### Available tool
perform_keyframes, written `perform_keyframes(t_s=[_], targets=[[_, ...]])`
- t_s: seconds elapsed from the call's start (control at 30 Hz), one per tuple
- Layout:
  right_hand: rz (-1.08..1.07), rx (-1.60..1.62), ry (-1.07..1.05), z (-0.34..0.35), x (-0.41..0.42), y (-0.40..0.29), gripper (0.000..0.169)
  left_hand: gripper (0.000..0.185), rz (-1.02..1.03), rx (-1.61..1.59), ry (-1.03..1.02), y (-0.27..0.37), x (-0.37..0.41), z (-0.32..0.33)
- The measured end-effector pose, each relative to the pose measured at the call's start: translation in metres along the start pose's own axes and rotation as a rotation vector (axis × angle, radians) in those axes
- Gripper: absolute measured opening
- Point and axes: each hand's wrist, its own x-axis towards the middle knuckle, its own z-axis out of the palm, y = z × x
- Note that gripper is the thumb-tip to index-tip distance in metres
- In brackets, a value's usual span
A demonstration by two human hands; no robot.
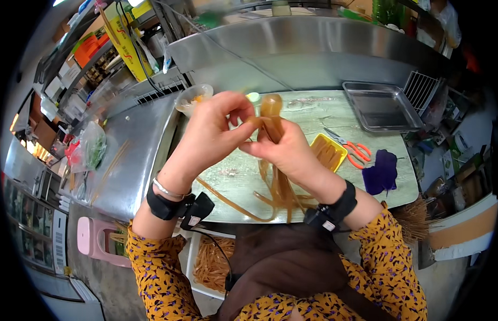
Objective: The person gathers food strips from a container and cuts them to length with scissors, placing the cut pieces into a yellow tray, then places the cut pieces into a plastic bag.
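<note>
Above the pale green wood-grain table (pixel 233 200), my left hand (pixel 221 128) pinches a brown, glossy strip between thumb and fingertips. Close beside it, my right hand (pixel 287 148) grips a folded bundle of long brown strips (pixel 279 180). The bundle loops up above my fingers, and its loose ends hang down and spread on the table. One strip curves along the near edge. To the right, a yellow tray (pixel 331 150) holds short brown pieces. Orange-handled scissors (pixel 355 152) lie beside it, with a dark purple cloth (pixel 380 171) farther right. The strips' exact material cannot be told.
A metal tray (pixel 381 106) stands at the back right, near a white wire rack (pixel 421 90). A plastic bowl (pixel 192 98) is at the back left. Below the table's near edge, a white bin (pixel 191 265) holds many brown strips. A pink stool (pixel 90 240) stands left.
</note>
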Motion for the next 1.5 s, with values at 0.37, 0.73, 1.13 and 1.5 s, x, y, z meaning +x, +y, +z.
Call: perform_keyframes(t_s=[0.37, 0.73, 1.13, 1.5], targets=[[0.148, 0.090, -0.169, 0.004, 0.012, -0.037, 0.026, 0.068, -0.205, -1.077, -0.178, -0.040, -0.042, 0.079], [-0.345, -0.533, -0.262, -0.007, 0.029, -0.020, 0.026, 0.043, -0.295, -1.294, -0.408, -0.046, -0.029, 0.058], [0.258, 0.072, -0.281, -0.051, 0.026, 0.009, 0.033, 0.026, -0.494, -1.244, -0.207, -0.034, -0.033, 0.097], [0.428, -0.166, 0.141, -0.151, -0.056, 0.069, 0.030, 0.022, -0.829, -1.061, -0.404, -0.065, -0.081, 0.154]])
